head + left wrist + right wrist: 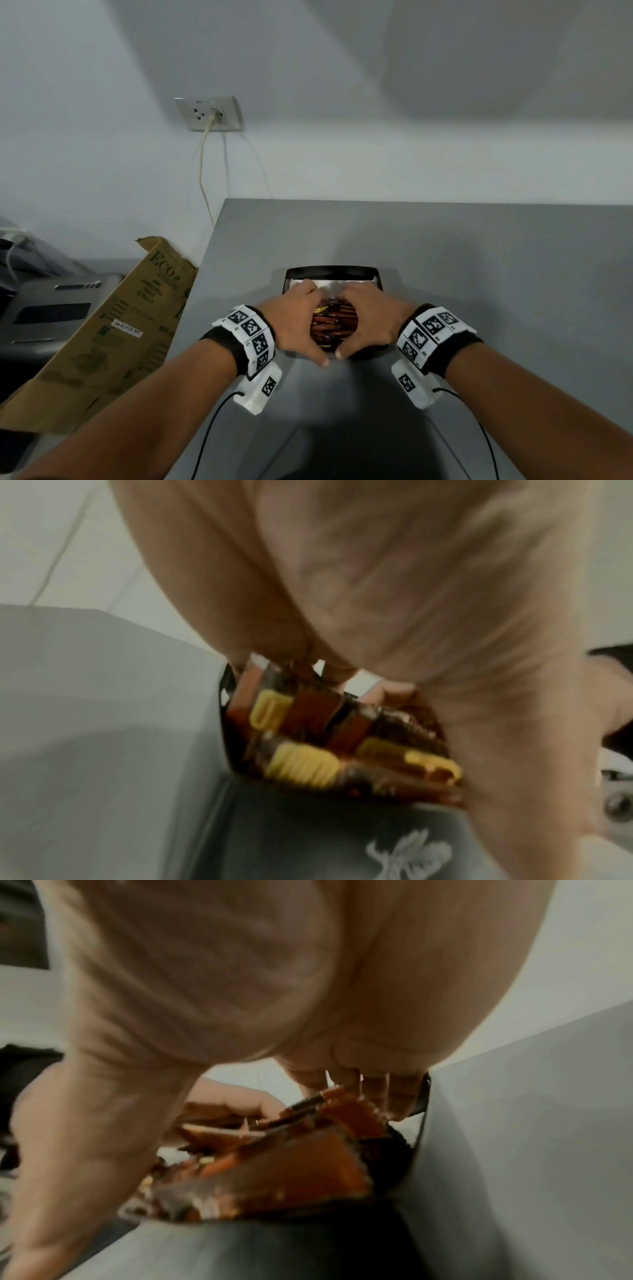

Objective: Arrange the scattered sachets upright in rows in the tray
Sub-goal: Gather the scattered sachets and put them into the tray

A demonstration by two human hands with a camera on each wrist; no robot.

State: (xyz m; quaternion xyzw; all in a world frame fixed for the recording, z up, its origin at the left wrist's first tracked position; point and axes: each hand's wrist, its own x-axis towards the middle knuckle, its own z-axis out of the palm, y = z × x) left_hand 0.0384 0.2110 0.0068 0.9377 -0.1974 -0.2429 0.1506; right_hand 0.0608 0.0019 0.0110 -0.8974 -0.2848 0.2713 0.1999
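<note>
A black tray sits on the grey table. Inside it is a packed bunch of brown and orange sachets, some with yellow ends, standing on edge. White sachets show at the tray's far end. My left hand cups the bunch from the left, my right hand from the right. Their fingers curl round its far side, and the thumbs nearly meet at the near rim. The left wrist view shows the sachets under the palm, and the right wrist view shows the sachets below the fingers. Both wrist views are blurred.
A flattened cardboard box leans against the table's left edge, with a grey appliance beyond it. A wall socket holds a plug whose cable hangs down behind the table. The table runs on to the right of the tray.
</note>
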